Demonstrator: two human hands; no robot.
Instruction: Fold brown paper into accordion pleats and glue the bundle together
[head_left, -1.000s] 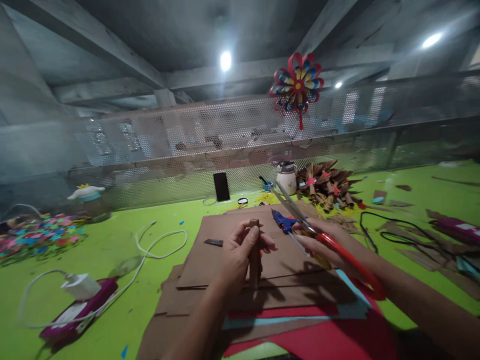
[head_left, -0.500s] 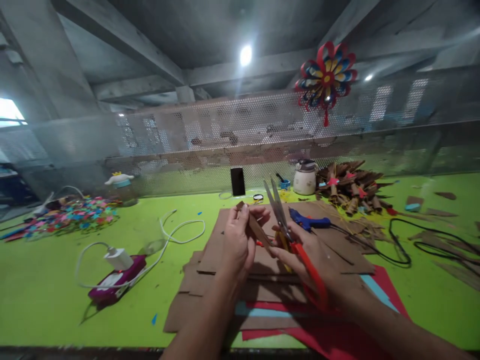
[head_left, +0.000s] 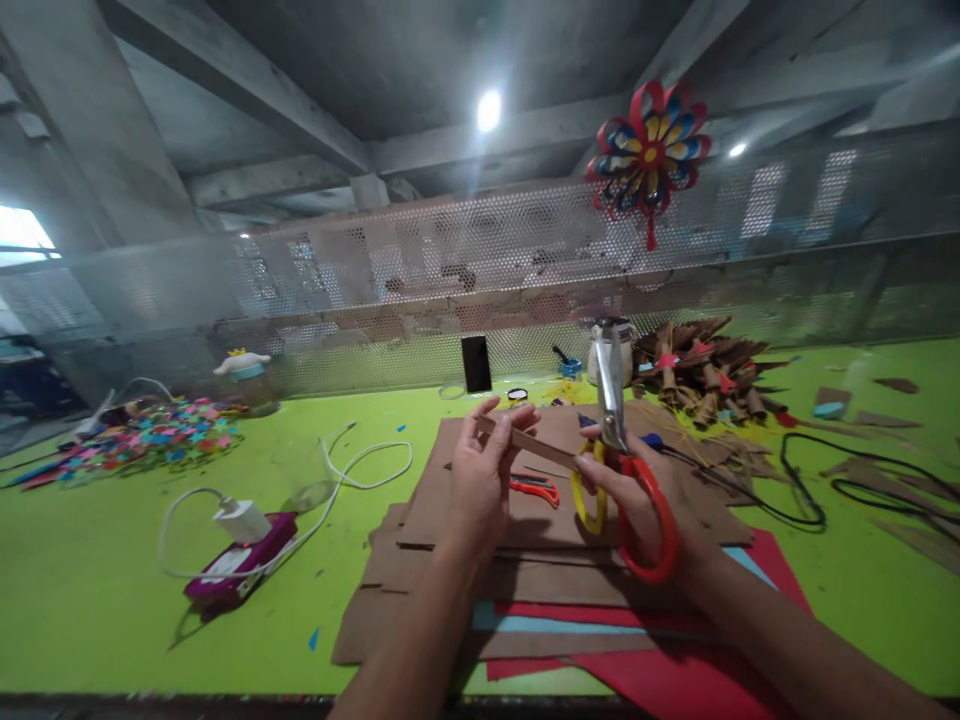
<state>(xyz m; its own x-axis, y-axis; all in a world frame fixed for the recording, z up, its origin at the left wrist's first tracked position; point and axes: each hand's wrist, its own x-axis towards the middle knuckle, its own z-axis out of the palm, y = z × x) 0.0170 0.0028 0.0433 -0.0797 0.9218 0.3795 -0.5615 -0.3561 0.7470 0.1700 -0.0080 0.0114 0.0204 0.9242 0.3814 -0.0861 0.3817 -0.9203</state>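
A narrow brown cardboard strip (head_left: pixel 541 445) stretches between my two hands above a stack of cardboard sheets (head_left: pixel 450 520). My left hand (head_left: pixel 481 485) pinches the strip's left end between thumb and fingers. The other end lies between the fingertips of my right hand (head_left: pixel 652 505), which also holds scissors (head_left: pixel 611 385) with a red and a yellow handle loop. Their blades point up and look nearly together. Below the strip, a red utility knife (head_left: pixel 536 487) lies on the top sheet. My right hand and the scissors mostly hide a blue glue gun (head_left: pixel 651 440).
Red paper (head_left: pixel 667 685) pokes out under the cardboard. A purple power strip (head_left: pixel 244 560) with a white cable sits left, near colourful paper stars (head_left: pixel 161 435). A phone (head_left: pixel 475 363) stands at the back. Brown cardboard pieces (head_left: pixel 701 375) and a black cord (head_left: pixel 802 522) are right.
My right hand has turned and moved slightly right, swinging the scissors upright with their blades closer together. The strip has tilted nearer to level, and the utility knife shows more fully.
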